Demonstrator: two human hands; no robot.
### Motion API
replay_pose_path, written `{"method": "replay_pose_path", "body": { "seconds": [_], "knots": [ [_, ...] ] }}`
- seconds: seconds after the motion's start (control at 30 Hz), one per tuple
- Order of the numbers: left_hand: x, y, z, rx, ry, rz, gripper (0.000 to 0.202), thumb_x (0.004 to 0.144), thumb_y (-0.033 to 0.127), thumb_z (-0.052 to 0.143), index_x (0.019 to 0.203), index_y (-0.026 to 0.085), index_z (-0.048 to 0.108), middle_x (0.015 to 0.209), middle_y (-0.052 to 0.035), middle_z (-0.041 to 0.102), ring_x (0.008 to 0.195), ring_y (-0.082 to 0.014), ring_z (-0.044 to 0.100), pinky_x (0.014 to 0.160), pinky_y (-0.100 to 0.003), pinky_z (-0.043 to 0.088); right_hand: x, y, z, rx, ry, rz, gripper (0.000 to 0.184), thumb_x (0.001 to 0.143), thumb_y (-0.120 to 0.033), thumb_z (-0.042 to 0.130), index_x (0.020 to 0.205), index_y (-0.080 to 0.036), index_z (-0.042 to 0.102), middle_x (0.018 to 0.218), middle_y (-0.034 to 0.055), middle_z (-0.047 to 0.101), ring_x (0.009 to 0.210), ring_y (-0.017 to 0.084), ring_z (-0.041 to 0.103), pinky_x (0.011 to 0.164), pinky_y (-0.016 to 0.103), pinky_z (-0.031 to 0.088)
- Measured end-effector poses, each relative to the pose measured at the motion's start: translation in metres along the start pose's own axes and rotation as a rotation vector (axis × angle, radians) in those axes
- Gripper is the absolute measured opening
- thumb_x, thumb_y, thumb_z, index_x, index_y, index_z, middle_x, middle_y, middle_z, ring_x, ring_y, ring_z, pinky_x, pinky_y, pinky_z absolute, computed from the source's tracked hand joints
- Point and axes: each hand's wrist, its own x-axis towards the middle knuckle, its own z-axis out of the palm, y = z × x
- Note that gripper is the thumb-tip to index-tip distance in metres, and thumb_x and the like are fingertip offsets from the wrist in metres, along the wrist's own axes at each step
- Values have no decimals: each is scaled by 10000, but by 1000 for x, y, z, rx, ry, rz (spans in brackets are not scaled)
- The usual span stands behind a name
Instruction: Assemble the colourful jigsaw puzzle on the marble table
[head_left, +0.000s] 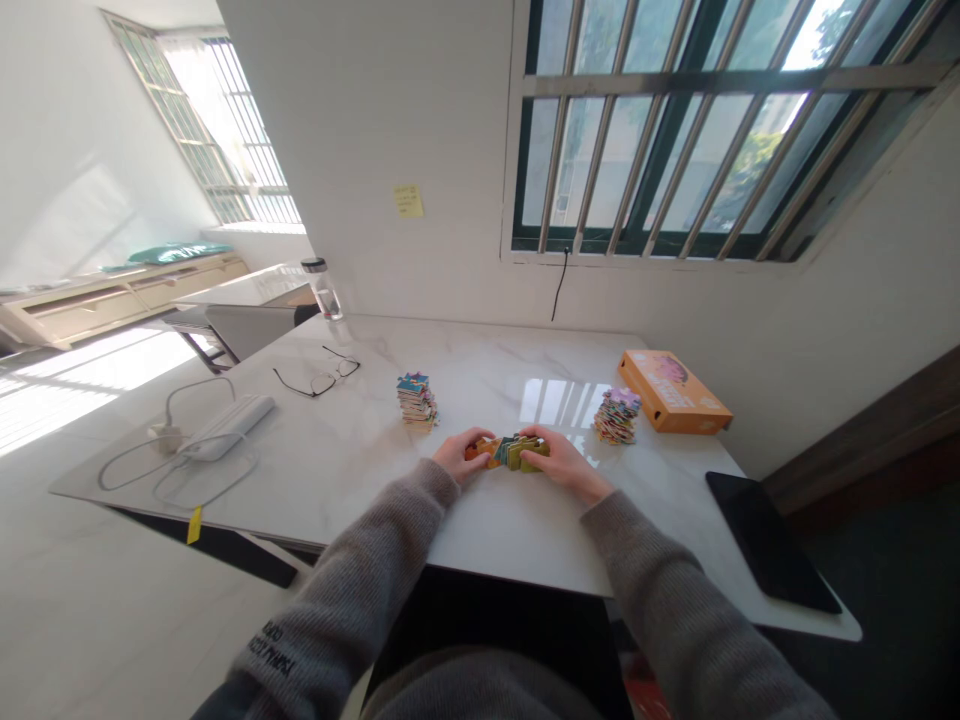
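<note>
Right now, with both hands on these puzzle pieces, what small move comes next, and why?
Probably press the puzzle pieces into an even pile: they lie fanned between the left hand and right hand, while the left stack and the right stack stand upright on the table.

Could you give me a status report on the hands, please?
Left hand and right hand both closed on bundle of puzzle pieces. Left stack, right stack stand clear.

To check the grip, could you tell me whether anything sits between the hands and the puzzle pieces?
Nothing visible: the left hand and right hand both touch the puzzle pieces directly.
</note>
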Motion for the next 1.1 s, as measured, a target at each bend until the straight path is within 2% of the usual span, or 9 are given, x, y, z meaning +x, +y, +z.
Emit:
{"method": "replay_pose_path", "body": {
  "seconds": [0.1, 0.27, 0.4, 0.53, 0.67, 0.83, 0.9, 1.0, 1.1],
  "knots": [
    [-1, 3, 2, 46, 33, -2, 351, 779, 209, 619, 1125, 162, 650, 858, -10, 669, 680, -134, 552, 679, -260, 463, -3, 2, -5, -3, 10, 10, 344, 806, -297, 656, 1134, -197, 629, 1053, 47, 692, 916, 196, 656, 855, 355, 528],
    [7, 2, 5, 227, 244, 43, 280, 785, 106, 591, 1039, 190, 675, 909, -47, 646, 853, -190, 601, 842, -329, 489, -9, 5, -19, -122, 112, -43, 412, 826, -272, 635, 1237, -232, 632, 1123, 51, 678, 1041, 215, 626, 968, 394, 478],
    [25, 3, 11, 410, 179, 165, 276, 825, 59, 565, 1033, 208, 668, 961, -66, 683, 1010, -241, 579, 944, -389, 444, -12, 7, -28, -244, 188, -111, 381, 853, -275, 600, 1228, -210, 634, 1084, 63, 659, 1015, 222, 608, 955, 398, 471],
    [41, 11, 23, 459, 85, 213, 284, 845, 55, 536, 1047, 217, 653, 1032, -60, 693, 1040, -240, 558, 948, -382, 444, -11, 11, -31, -294, 248, -128, 374, 863, -257, 571, 1228, -200, 627, 1098, 76, 649, 1012, 231, 608, 950, 409, 477],
    [40, 20, 30, 441, 49, 231, 257, 808, 136, 608, 1054, 201, 645, 1099, -69, 675, 1051, -256, 544, 963, -395, 450, -10, 16, -32, -298, 301, -132, 377, 858, -246, 567, 1226, -193, 631, 1143, 96, 650, 1079, 247, 602, 1005, 432, 457],
    [34, 21, 30, 436, 23, 229, 256, 803, 247, 654, 1057, 211, 651, 1198, -79, 642, 1140, -285, 521, 1015, -434, 425, -9, 16, -38, -295, 356, -94, 372, 861, -267, 570, 1221, -200, 635, 1152, 99, 653, 1089, 252, 606, 1017, 440, 453],
    [34, 21, 30, 431, 35, 235, 290, 811, 269, 660, 1095, 212, 648, 1259, -88, 615, 1183, -295, 503, 1032, -451, 409, -9, 13, -38, -282, 368, -84, 369, 866, -283, 569, 1220, -197, 633, 1161, 101, 650, 1088, 253, 606, 1016, 441, 453],
    [31, 23, 30, 363, 137, 256, 432, 843, 285, 647, 1261, 208, 574, 1313, -104, 586, 1212, -287, 493, 1056, -448, 384, -12, 4, -31, -211, 329, -102, 360, 878, -303, 573, 1223, -211, 622, 1171, 86, 648, 1099, 242, 604, 1019, 423, 456],
    [21, 27, 32, 285, 184, 243, 542, 837, 312, 671, 1341, 196, 509, 1225, -103, 629, 1142, -269, 531, 1020, -416, 401, -18, -6, -16, -125, 246, -129, 349, 893, -294, 571, 1233, -225, 599, 1185, 71, 634, 1115, 228, 595, 1024, 405, 458]
  ]
}}
